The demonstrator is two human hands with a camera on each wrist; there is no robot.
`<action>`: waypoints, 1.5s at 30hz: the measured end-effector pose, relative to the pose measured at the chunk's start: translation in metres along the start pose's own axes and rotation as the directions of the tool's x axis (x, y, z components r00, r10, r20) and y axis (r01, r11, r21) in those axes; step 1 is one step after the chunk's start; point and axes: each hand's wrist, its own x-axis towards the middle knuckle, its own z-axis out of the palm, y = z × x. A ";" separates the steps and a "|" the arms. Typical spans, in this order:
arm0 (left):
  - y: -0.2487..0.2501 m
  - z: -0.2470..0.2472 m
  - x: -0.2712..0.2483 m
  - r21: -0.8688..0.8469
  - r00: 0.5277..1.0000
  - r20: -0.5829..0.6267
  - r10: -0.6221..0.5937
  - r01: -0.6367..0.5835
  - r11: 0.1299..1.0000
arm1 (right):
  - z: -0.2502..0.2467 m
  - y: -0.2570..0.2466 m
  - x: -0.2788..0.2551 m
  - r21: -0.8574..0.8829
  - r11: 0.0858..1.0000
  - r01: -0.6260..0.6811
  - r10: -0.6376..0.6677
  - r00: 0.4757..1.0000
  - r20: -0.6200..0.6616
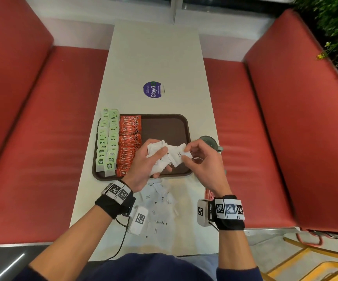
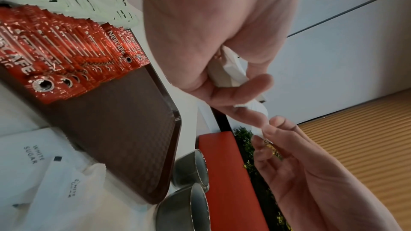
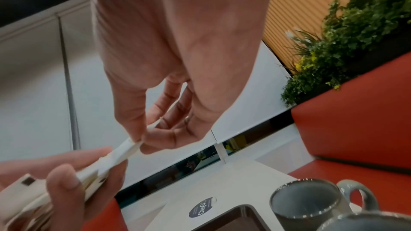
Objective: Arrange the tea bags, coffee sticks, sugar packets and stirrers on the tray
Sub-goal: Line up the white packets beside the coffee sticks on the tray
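Note:
The brown tray holds rows of green tea bags on its left and red coffee sticks beside them. Its right half is bare. Above the tray's near edge my left hand grips a fanned stack of white sugar packets. My right hand pinches the right end of one packet in that stack. More sugar packets lie loose on the table in front of the tray. Thin red sticks show partly under my right wrist.
Two grey mugs stand just right of the tray, close to my right hand. A round purple sticker lies beyond the tray on the white table. Red benches flank the table on both sides.

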 end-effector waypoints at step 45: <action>0.014 -0.106 0.017 -0.135 0.843 -0.539 0.003 -0.090 0.987 | 0.184 0.095 0.283 -0.345 0.924 -0.166 0.151 0.986 -0.070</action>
